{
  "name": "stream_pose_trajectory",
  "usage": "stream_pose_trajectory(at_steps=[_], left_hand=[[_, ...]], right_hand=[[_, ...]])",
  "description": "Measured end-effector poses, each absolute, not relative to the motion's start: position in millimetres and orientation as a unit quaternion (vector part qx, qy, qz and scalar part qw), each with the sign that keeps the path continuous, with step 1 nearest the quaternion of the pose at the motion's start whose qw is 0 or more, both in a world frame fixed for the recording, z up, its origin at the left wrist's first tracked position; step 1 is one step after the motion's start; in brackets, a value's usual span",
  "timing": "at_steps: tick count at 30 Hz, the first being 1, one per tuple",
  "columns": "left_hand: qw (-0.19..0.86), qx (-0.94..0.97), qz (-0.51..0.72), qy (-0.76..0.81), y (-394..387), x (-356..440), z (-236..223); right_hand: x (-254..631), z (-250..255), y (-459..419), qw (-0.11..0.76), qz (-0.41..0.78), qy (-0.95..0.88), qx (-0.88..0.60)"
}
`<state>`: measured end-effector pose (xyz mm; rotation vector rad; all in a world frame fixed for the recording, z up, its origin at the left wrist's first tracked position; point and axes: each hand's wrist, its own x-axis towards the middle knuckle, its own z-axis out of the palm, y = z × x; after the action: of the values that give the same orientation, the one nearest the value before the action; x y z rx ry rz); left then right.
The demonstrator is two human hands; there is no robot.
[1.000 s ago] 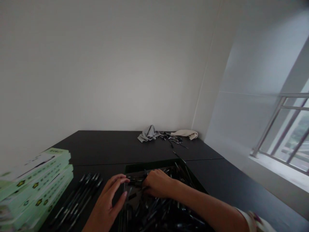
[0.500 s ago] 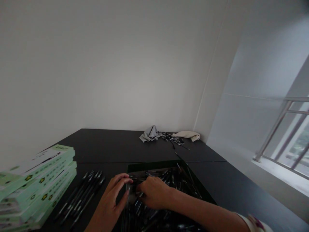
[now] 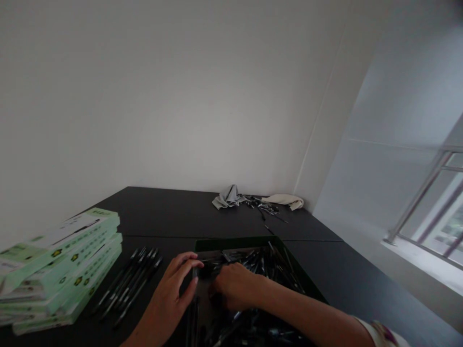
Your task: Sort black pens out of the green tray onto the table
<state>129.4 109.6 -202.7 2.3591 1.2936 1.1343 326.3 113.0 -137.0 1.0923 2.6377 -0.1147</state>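
Observation:
A dark green box (image 3: 238,242) stands in front of me, filled with a jumble of black pens (image 3: 262,262). My left hand (image 3: 173,289) is at the box's left edge, its fingertips over the rim and its thumb apart from the fingers. Inside the box, my right hand (image 3: 235,286) reaches down among the pens with curled fingers. Its fingertips are hidden, so whatever they hold does not show. Left of my left hand, several black pens (image 3: 130,284) lie side by side on the black table (image 3: 170,212).
Light green cartons (image 3: 97,255) are stacked at the left, slightly fanned. Toward the wall lie a grey cloth (image 3: 229,196), a pile of loose pens (image 3: 264,206) and a cream cloth (image 3: 285,199). A window with a metal railing (image 3: 415,202) is at the right.
My view has shifted slightly. My right hand stays in the box, but the bit of pen that showed under its fingers is now hidden. The left hand's thumb and fingers remain apart.

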Motion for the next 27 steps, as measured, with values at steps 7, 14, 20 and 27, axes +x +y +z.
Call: stream_pose_trajectory(at_steps=[7, 14, 20, 27], left_hand=[[0.116, 0.807, 0.380, 0.437, 108, 129, -200], [0.120, 0.806, 0.375, 0.442, 108, 130, -201], [0.122, 0.805, 0.373, 0.444, 109, 131, -199], [0.120, 0.808, 0.371, 0.441, 109, 130, -201]], right_hand=[[330, -140, 112, 0.088, -0.050, 0.928, 0.359], [317, -142, 102, 0.143, -0.096, 0.948, 0.266], [316, -143, 96, 0.131, -0.039, 0.931, 0.338], [322, -145, 106, 0.062, -0.031, 0.901, 0.428]])
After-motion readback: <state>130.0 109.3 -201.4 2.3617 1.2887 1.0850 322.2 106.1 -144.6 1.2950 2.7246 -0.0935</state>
